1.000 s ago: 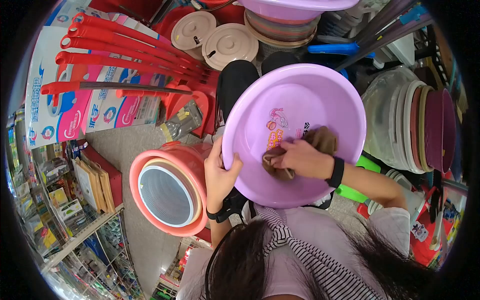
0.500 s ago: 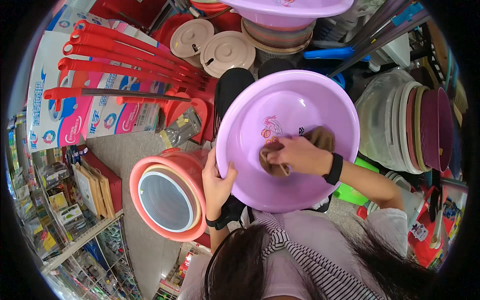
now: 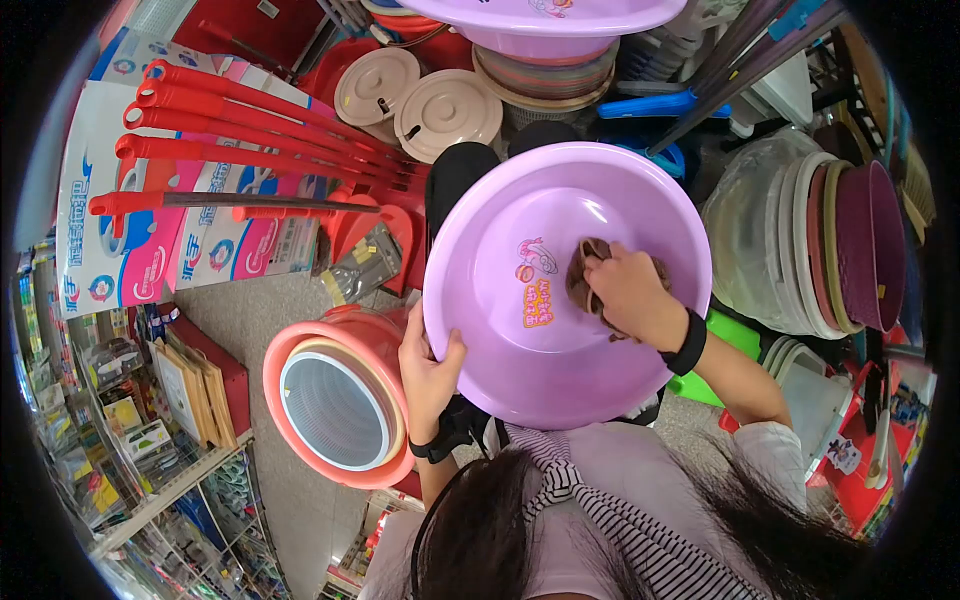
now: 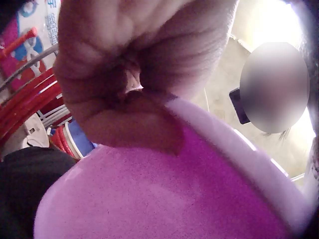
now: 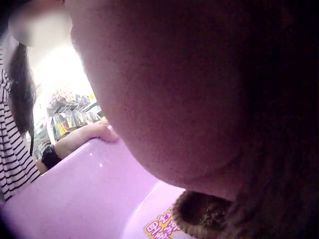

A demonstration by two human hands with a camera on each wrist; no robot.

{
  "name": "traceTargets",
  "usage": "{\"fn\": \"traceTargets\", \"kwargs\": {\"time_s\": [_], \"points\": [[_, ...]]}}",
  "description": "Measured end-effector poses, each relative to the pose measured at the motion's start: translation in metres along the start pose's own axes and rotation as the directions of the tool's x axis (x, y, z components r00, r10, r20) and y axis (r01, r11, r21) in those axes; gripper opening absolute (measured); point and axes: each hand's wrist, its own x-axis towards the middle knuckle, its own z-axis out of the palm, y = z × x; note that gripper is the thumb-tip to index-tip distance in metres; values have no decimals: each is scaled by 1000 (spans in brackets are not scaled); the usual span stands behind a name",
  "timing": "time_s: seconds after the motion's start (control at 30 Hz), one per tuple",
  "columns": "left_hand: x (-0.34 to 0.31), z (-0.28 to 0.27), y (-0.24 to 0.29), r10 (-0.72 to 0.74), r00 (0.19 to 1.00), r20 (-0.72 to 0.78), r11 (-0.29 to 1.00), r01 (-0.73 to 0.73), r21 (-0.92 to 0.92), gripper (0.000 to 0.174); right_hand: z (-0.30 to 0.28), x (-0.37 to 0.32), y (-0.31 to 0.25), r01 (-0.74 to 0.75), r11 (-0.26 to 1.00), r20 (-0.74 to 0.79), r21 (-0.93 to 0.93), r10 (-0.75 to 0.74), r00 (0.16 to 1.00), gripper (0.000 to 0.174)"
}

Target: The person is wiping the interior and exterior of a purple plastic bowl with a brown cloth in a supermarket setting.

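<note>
A round purple plastic basin with a cartoon and characters printed on its floor stands tilted over the person's lap. The left hand grips its left rim, thumb inside and fingers outside; the left wrist view shows this hand close up on the rim. Inside the basin, the right hand holds a bunched brown cloth against the right part of the floor. Its fuzzy face and thick stitched edge show under the dark right hand in the right wrist view, where the cloth lies beside the yellow print.
Nested tubs stand on the floor at left, below red mop handles and printed boxes. Two lidded beige buckets and another purple basin are ahead. Stacked buckets stand at right; a goods shelf lines the left.
The right hand has moved the brown cloth rightward and farther from the body across the basin floor, uncovering more of the print. The left hand keeps its hold on the rim.
</note>
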Motion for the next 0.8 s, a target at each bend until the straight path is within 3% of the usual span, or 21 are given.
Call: {"fn": "traceTargets", "kwargs": {"time_s": [0.13, 0.2, 0.23, 0.3, 0.37, 0.43, 0.47, 0.53, 0.57, 0.63, 0.67, 0.7, 0.77, 0.8], "points": [[-1, 1, 2, 18, 1000, -12, 999, -18, 28, 49, 2, -3, -3, 18, 998, -4, -66, -18, 1000, 17], [-2, 1, 3, 24, 1000, -20, 999, -24, 39, 49, -8, 0, 11, -49, 982, -57, 185, 60, 997, 18], [-2, 1, 4, 10, 1000, -6, 1000, -10, 23, 50, -9, 4, 14, -48, 982, -59, 185, 60, 996, 18], [-3, 1, 2, 0, 1000, 2, 1000, 0, 5, 50, -10, 11, 21, -78, 975, -387, 206, 155, 909, 21], [-3, 1, -1, 10, 1000, -1, 998, -10, 57, 51, -9, 13, 26, -83, 984, -421, 156, 142, 896, 25], [-3, 4, 3, 18, 1000, -14, 999, -18, 33, 51, -13, 11, 24, -142, 983, -283, 113, 168, 944, 22], [-3, 4, 4, 24, 1000, -19, 1000, -24, 10, 51, -11, 8, 20, -138, 984, -283, 113, 165, 945, 22], [-3, 4, 4, 12, 1000, -17, 1000, -12, 19, 51, -6, -1, 8, -49, 990, 28, -133, 53, 998, 16], [-3, 4, 4, 0, 1000, -13, 1000, 0, 26, 51, 0, -1, 1, -54, 990, 28, -132, 58, 998, 16], [-2, 7, 7, 7, 1000, -14, 1000, -7, 10, 51, 12, 2, -11, 18, 966, 240, -259, 46, 970, 10], [-2, 8, 8, 15, 1000, -20, 1000, -15, -4, 51, 13, -1, -12, 115, 968, 268, -221, -53, 962, 9], [-3, 8, 7, 16, 1000, -21, 1000, -16, -3, 51, 14, -3, -17, 115, 968, 267, -221, -53, 962, 9], [-3, 6, 5, -14, 1000, -27, 1000, 14, -13, 49, 18, -6, -30, 216, 951, 216, -219, -169, 962, 9], [-3, 5, 4, -12, 1000, -25, 1000, 12, -11, 49, 22, -6, -34, 240, 962, 143, -130, -221, 965, 9]]}}
